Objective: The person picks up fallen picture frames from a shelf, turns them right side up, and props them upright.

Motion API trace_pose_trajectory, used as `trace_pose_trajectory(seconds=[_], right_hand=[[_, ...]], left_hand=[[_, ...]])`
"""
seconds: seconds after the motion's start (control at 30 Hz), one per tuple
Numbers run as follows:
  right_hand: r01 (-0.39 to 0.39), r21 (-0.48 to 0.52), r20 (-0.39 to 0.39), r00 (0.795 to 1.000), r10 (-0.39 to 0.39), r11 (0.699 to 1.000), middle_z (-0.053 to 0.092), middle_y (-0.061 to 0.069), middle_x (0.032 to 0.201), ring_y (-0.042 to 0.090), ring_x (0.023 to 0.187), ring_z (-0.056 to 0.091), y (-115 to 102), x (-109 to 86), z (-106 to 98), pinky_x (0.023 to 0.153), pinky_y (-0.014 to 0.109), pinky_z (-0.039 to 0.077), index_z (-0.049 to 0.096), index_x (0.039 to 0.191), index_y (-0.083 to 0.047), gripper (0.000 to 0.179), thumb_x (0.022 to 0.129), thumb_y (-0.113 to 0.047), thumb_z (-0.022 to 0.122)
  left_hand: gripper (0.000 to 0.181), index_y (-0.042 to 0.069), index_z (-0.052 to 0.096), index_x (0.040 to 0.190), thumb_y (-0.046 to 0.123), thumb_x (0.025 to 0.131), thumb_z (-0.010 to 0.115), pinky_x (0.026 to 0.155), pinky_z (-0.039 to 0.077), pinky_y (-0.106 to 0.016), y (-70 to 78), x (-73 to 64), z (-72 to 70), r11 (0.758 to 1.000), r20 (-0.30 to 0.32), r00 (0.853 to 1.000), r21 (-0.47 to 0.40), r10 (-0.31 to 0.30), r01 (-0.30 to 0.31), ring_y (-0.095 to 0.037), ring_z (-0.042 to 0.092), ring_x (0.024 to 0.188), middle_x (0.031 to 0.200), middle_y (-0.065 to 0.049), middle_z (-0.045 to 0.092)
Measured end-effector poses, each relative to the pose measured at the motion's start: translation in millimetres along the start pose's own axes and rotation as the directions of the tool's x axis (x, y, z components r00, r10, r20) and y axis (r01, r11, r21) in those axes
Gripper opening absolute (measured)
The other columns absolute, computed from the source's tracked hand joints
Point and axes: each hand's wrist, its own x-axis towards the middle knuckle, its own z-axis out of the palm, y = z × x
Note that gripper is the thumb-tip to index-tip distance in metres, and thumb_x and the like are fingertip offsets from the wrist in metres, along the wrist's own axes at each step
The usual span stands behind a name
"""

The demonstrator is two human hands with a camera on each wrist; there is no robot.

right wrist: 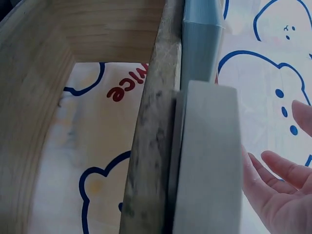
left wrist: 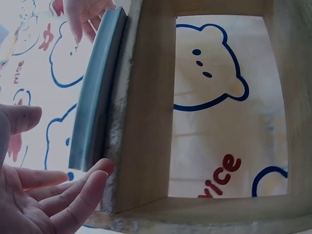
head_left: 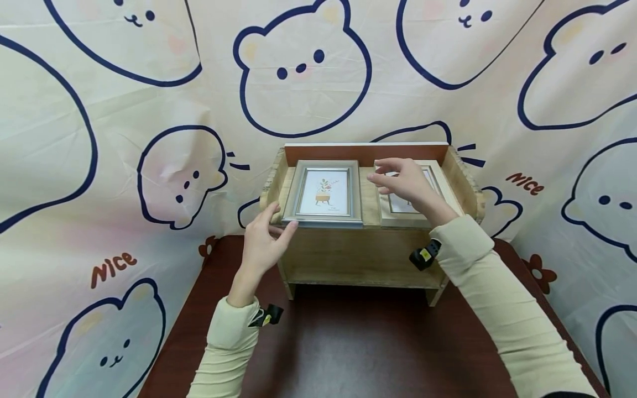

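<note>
Two picture frames lie side by side on the top of a small wooden shelf [head_left: 369,204]. The silver-grey picture frame [head_left: 325,193], at the left, shows a potted plant print; its edge also shows in the left wrist view. My left hand [head_left: 261,240] is at its near left corner, thumb and fingers spread, fingertips close to the shelf edge. Over the cream picture frame [head_left: 402,222] at the right, my right hand [head_left: 405,179] hovers with fingers loosely bent, holding nothing and covering part of its picture. In the right wrist view, the fingers [right wrist: 282,195] are beyond that frame's edge.
The shelf has raised side panels [head_left: 460,179], a back rail [head_left: 368,151] and a lower board [head_left: 358,276]. It stands on a dark red-brown table [head_left: 348,342]. Printed cloth [head_left: 303,105] with bear drawings hangs behind and at both sides.
</note>
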Motion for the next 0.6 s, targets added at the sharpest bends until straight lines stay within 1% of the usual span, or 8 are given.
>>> trace_pose_trajectory(seconds=[0.1, 0.23, 0.33, 0.43, 0.53, 0.6], right_hand=[[-0.023, 0.016, 0.012, 1.000, 0.023, 1.000, 0.053, 0.016, 0.120, 0.030, 0.090, 0.063, -0.5, 7.2, 5.9, 0.075, 0.032, 0.053, 0.047, 0.131, -0.002, 0.053, 0.086, -0.027, 0.062], [-0.054, 0.033, 0.027, 0.998, 0.053, 0.998, 0.051, 0.018, 0.123, 0.032, 0.092, 0.062, 0.1, 14.1, 14.2, 0.078, 0.034, 0.052, 0.046, 0.130, 0.001, 0.054, 0.086, -0.024, 0.063], [-0.074, 0.034, 0.042, 0.996, 0.073, 0.997, 0.050, 0.019, 0.124, 0.032, 0.094, 0.062, 0.7, 16.9, 20.1, 0.080, 0.036, 0.051, 0.045, 0.131, 0.002, 0.055, 0.085, -0.023, 0.064], [-0.083, 0.026, 0.055, 0.995, 0.082, 0.996, 0.050, 0.020, 0.125, 0.031, 0.097, 0.060, 0.8, 18.6, 25.8, 0.081, 0.035, 0.051, 0.044, 0.132, 0.001, 0.056, 0.085, -0.020, 0.064], [-0.076, 0.004, 0.051, 0.996, 0.076, 0.997, 0.051, 0.022, 0.125, 0.030, 0.102, 0.058, 0.3, 20.3, 30.9, 0.081, 0.033, 0.050, 0.044, 0.132, 0.002, 0.055, 0.083, -0.014, 0.065], [-0.063, -0.031, 0.039, 0.997, 0.065, 0.997, 0.053, 0.022, 0.123, 0.031, 0.105, 0.056, -0.7, 21.5, 33.9, 0.084, 0.035, 0.049, 0.047, 0.130, 0.003, 0.054, 0.080, -0.010, 0.064]], left_hand=[[0.055, -0.007, 0.047, 0.127, 0.021, 0.083, 0.065, 0.058, 0.053, -0.038, -1.8, -0.6, 4.6, 0.999, 0.014, 0.999, -0.019, -0.046, 0.047, -0.027, 0.064, 0.067, 0.119, -0.022, 0.055], [0.054, -0.009, 0.048, 0.126, 0.020, 0.083, 0.064, 0.058, 0.053, -0.039, -3.5, 0.3, 10.1, 0.997, 0.003, 0.998, -0.047, -0.067, 0.067, -0.028, 0.064, 0.066, 0.117, -0.024, 0.056], [0.052, -0.011, 0.050, 0.122, 0.018, 0.082, 0.065, 0.056, 0.053, -0.040, -4.6, 1.8, 13.6, 0.996, -0.020, 0.998, -0.060, -0.066, 0.064, -0.029, 0.064, 0.064, 0.113, -0.027, 0.057], [0.049, -0.012, 0.052, 0.120, 0.016, 0.082, 0.065, 0.054, 0.053, -0.041, -4.8, 2.7, 16.4, 0.995, -0.044, 0.996, -0.066, -0.073, 0.070, -0.031, 0.064, 0.061, 0.110, -0.030, 0.057], [0.046, -0.011, 0.054, 0.118, 0.015, 0.082, 0.065, 0.053, 0.053, -0.041, -3.6, 3.9, 18.9, 0.994, -0.068, 0.994, -0.063, -0.091, 0.087, -0.031, 0.064, 0.060, 0.109, -0.030, 0.058], [0.044, -0.011, 0.055, 0.117, 0.015, 0.083, 0.065, 0.054, 0.053, -0.041, -2.7, 5.0, 20.1, 0.993, -0.086, 0.991, -0.060, -0.103, 0.098, -0.031, 0.064, 0.060, 0.108, -0.030, 0.058]])
